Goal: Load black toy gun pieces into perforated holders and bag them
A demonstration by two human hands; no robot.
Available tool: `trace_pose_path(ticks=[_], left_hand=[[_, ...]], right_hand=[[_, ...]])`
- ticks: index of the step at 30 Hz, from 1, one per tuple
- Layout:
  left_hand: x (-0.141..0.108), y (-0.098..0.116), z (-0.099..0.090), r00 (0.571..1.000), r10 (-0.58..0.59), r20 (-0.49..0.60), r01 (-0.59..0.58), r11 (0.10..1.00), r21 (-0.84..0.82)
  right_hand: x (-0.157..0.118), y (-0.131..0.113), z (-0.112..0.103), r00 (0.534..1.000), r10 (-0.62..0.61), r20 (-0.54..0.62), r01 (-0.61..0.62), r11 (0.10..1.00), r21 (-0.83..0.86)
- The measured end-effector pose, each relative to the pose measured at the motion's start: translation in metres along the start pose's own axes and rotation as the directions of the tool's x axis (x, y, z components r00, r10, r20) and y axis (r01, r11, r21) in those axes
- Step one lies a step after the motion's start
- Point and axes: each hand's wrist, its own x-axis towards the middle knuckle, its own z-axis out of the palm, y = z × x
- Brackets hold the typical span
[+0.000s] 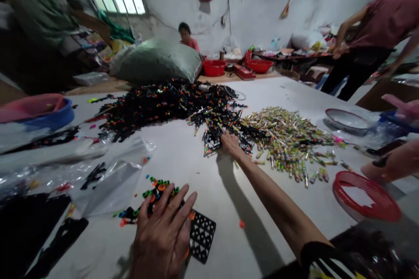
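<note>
My left hand (163,231) lies over small green, orange and blue plastic pieces (160,186) at the lower middle, its fingers spread; what may be under the palm is hidden. Just right of it, partly beneath the fingers, is a black tray with cut-out holes (203,237). Farther forward, my right hand (230,143) reaches into the near edge of a heap of black parts with coloured tips (157,102). Its fingers are bent down among the parts, and what they hold is too small to make out. A pile of small yellow-green tubes (288,139) lies to its right.
A red basket (366,196) and a white dish (347,120) stand at the right. Clear plastic bags (111,178) and a blue basin (55,115) are at the left. Beyond the heap lies a green sack (160,59). One person sits behind it; another stands at the right.
</note>
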Motion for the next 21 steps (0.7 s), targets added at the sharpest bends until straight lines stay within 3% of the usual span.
trace_pose_path(ticks=[4, 7, 9, 12, 15, 18, 21], left_hand=[[-0.001, -0.007, 0.017, 0.995, 0.038, -0.096, -0.034, 0.998, 0.047], [-0.002, -0.004, 0.019, 0.991, -0.051, -0.123, 0.051, 0.999, -0.008], [-0.001, 0.000, 0.013, 0.993, -0.041, -0.112, 0.039, 0.999, -0.021], [0.000, 0.003, 0.007, 0.996, -0.021, -0.090, 0.018, 0.999, -0.030], [-0.001, 0.002, 0.011, 0.991, -0.076, -0.109, 0.073, 0.997, -0.030], [-0.002, -0.003, 0.024, 0.985, -0.046, -0.165, 0.048, 0.999, 0.009], [0.002, -0.007, 0.033, 0.982, -0.031, -0.186, 0.034, 0.999, 0.011]], right_hand=[[0.005, 0.015, -0.011, 0.997, 0.059, -0.057, -0.065, 0.993, -0.101], [-0.017, 0.006, 0.005, 0.998, 0.061, -0.034, -0.064, 0.994, -0.093], [-0.040, -0.003, 0.019, 0.998, 0.060, 0.002, -0.059, 0.997, -0.057], [-0.078, -0.016, 0.040, 0.997, 0.043, 0.070, -0.058, 0.972, 0.227], [-0.105, -0.024, 0.055, 0.979, 0.040, 0.198, -0.154, 0.786, 0.599], [-0.115, -0.030, 0.060, 0.962, 0.060, 0.266, -0.235, 0.678, 0.696], [-0.116, -0.035, 0.060, 0.974, 0.070, 0.213, -0.199, 0.709, 0.677]])
